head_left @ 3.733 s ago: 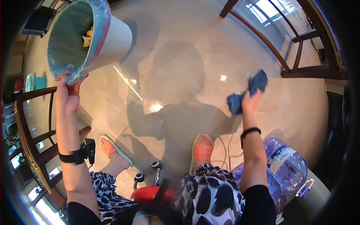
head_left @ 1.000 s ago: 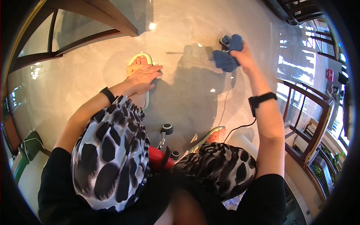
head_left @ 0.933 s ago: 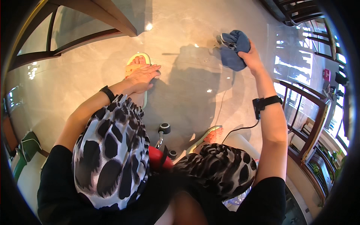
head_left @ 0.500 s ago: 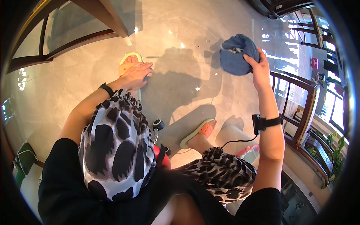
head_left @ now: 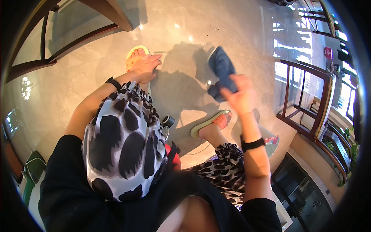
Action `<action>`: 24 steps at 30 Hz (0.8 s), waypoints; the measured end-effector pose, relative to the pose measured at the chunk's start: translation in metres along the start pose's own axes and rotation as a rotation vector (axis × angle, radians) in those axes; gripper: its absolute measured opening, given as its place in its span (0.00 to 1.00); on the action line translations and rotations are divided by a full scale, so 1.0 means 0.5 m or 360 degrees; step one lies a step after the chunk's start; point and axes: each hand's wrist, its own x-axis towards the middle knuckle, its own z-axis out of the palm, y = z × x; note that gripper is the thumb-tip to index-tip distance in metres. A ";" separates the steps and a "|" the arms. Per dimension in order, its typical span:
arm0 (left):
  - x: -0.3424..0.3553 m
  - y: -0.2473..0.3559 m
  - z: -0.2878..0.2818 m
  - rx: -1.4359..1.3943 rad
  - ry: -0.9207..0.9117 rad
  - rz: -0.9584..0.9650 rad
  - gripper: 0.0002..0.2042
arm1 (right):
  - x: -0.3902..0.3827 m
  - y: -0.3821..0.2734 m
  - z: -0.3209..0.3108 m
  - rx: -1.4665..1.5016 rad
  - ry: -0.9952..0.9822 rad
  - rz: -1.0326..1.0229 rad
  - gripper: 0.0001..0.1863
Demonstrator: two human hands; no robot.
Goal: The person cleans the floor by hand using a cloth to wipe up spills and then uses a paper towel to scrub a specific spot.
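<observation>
A dark blue folded cloth (head_left: 221, 67) hangs above the floor, gripped at its near right edge by my right hand (head_left: 240, 94), which is smeared by motion. Whether the cloth is a garment or a rag, I cannot tell. My left hand (head_left: 147, 69) is empty and its fingers are stretched out past my left knee, with the forearm along the patterned trouser leg (head_left: 123, 147). Beyond that hand, my left foot shows in a yellow-orange sandal (head_left: 133, 58). An orange-strapped sandal (head_left: 220, 121) is on my right foot, below the cloth.
Dark wooden furniture legs (head_left: 112, 15) stand at the upper left. A wooden chair frame (head_left: 305, 96) is on the right, near a plant (head_left: 349, 166). A pale bin-like container (head_left: 270, 145) with a pink rim stands beside my right forearm. Something red and rounded (head_left: 174, 158) shows below me.
My right hand has swung left and nearer with the blue cloth, which went from a rounded bundle to a longer, hanging shape. My left hand keeps its place by the knee.
</observation>
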 end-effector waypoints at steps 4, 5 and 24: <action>0.014 0.016 0.004 0.0015 0.0019 0.0012 0.25 | -0.137 -0.065 0.139 -0.0197 -0.0663 -0.0172 0.19; 0.012 0.017 0.001 -0.0019 0.0042 0.0008 0.26 | -0.178 -0.069 0.210 -0.0222 -0.0749 -0.0249 0.19; -0.016 0.016 -0.018 -0.0084 0.0224 0.0057 0.27 | 0.331 0.092 0.315 -0.0251 0.0147 0.0113 0.27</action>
